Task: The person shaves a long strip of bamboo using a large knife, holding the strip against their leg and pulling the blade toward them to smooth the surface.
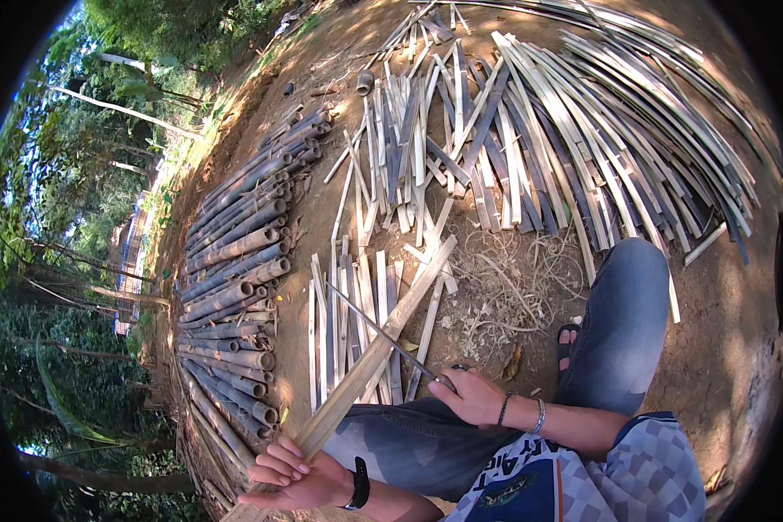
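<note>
A long pale bamboo slat [357, 374] slants from the lower left up across my bent leg. My left hand [291, 474] is closed around its lower end, with a dark wristband behind it. In my right hand [474, 396] is the handle of a long thin-bladed knife [357, 309]. Its blade lies across the slat about midway, pointing up and left. Whether the edge bites into the bamboo, I cannot tell. Just beyond the slat, several shorter split bamboo strips [317, 335] lie on the soil.
Dark round bamboo poles [244, 248] are stacked at the left. Split strips [574, 148] fan out in a big pile at the far right. Curly shavings [513, 278] cover the ground near my sandalled foot [567, 339]. Trees [70, 217] stand beyond the poles.
</note>
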The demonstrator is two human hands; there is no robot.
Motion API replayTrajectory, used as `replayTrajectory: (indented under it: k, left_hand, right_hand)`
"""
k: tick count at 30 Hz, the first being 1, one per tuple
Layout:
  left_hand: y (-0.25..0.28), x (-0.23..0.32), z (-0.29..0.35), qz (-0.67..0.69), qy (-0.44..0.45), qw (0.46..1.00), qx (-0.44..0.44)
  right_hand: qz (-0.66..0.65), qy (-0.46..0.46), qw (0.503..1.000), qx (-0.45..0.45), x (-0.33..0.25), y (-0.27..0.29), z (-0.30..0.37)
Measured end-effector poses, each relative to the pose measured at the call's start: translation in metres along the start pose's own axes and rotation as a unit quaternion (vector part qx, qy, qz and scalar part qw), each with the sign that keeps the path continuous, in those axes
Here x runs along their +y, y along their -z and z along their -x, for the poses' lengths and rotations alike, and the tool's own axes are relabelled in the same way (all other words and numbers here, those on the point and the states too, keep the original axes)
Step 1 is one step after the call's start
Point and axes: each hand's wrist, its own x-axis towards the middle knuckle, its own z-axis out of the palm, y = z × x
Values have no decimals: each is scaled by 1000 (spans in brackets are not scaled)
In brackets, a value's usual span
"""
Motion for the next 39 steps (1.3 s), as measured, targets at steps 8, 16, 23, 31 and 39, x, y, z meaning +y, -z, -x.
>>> replayTrajectory:
  k: [8,16,23,31,39]
  left_hand:
    - [2,1,-2,-1,0,1000,3]
    - [-3,0,-1,-2,0,1000,12]
    - [2,1,-1,7,9,1000,-19]
    - [1,0,-3,2,4,1000,5]
    - [3,0,-5,8,8,1000,12]
  right_hand:
    - [5,-1,1000,-4,7,6,-7]
    - [30,-26,999,-32,14,11,-9]
    - [42,-15,998,-44,22,12,-7]
    - [-40,-89,993,-71,22,14,-8]
    - [65,-3,996,-56,24,14,-8]
